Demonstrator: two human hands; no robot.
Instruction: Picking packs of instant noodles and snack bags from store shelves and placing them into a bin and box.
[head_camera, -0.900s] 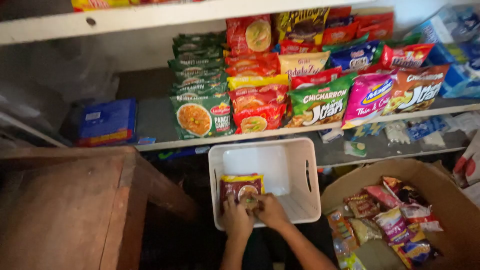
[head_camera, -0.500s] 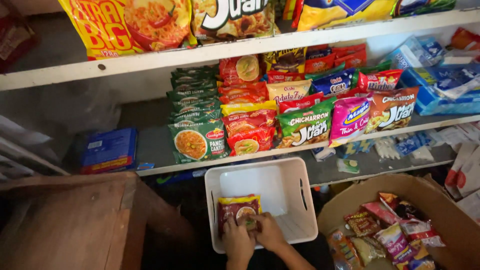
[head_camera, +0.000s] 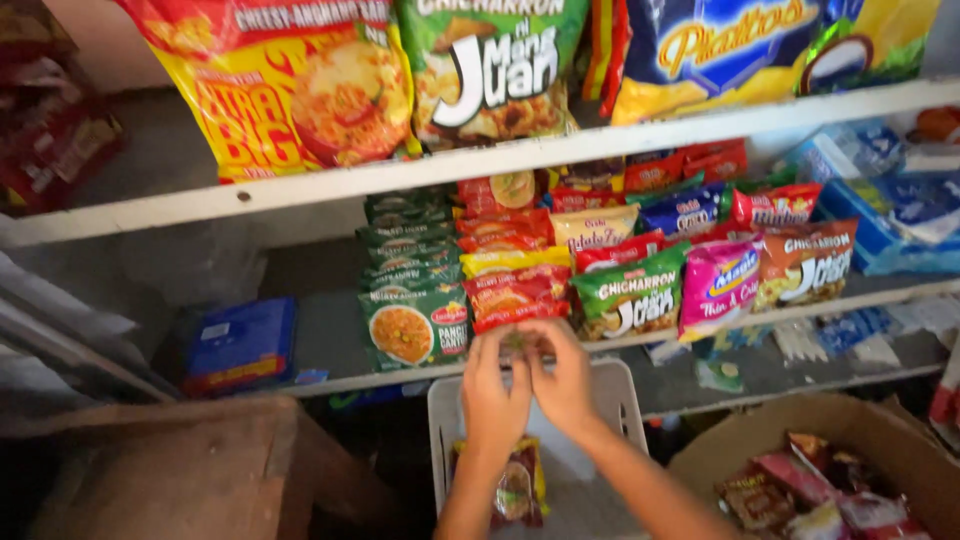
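Now both hands are up off the white basket (head_camera: 622, 392) and raised to the level of the middle shelf (head_camera: 700, 330), where a moment ago they were low inside the basket, pressed on a red packet. The left hand (head_camera: 494, 392) and the right hand (head_camera: 563, 385) meet fingertip to fingertip around a small dark packet (head_camera: 520, 343), pinching it between them just in front of the stacked red noodle packs (head_camera: 512, 295). The view is blurred, so how firmly each hand clamps it cannot be told, only that both touch it. One reddish packet (head_camera: 517, 485) lies in the basket below the wrists, so something remains there. The lift suggests the packet is being carried toward the shelf rows. A cardboard box (head_camera: 760, 440) of mixed snacks sits to the right, apart from the hands.
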